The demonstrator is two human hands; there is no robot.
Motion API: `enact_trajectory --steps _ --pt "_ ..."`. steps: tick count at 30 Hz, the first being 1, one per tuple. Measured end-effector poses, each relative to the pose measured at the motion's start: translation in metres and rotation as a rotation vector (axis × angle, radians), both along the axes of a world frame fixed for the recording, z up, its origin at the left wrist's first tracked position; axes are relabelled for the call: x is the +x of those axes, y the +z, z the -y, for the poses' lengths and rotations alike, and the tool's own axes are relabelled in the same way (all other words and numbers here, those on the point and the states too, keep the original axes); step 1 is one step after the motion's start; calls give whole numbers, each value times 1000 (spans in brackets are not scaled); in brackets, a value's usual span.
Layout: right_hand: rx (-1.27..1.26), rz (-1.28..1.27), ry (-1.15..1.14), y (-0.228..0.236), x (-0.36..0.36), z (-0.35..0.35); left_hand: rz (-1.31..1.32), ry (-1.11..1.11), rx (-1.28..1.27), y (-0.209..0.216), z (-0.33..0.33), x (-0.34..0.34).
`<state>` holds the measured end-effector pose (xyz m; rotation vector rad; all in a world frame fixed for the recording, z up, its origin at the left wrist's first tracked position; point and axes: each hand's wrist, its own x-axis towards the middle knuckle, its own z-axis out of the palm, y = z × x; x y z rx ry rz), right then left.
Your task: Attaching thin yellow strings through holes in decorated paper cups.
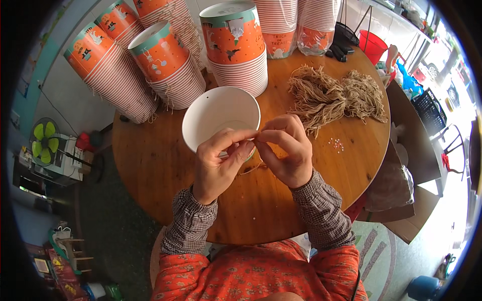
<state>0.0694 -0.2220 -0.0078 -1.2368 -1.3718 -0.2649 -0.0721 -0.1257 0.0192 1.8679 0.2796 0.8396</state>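
A white-lined paper bucket (221, 113) tilts open toward me on the round wooden table, with a small hole near its far rim. My left hand (221, 158) and my right hand (286, 150) meet at its near right rim, thumbs and forefingers pinched tip to tip. Between the fingertips is a thin strand of brown twine, mostly hidden. A loose length of twine (252, 168) trails below them onto the tabletop. The bucket's near side is covered by my hands.
Tall stacks of orange and green patterned paper buckets (233, 45) line the far side. A heap of tan twine (336, 98) lies at right, near small white and pink pieces (336, 145). A cardboard box (409, 145) stands beyond the right table edge.
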Motion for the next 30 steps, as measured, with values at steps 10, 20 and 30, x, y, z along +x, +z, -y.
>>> enact_trajectory --steps 10,20,30 --pt "7 63 -73 -1 -1 0 -44 35 50 -8 -3 1" --pt "-13 41 -50 1 -2 0 -68 17 -29 -4 3 0" --pt "35 69 -87 1 0 0 -57 60 6 -2 4 -1"
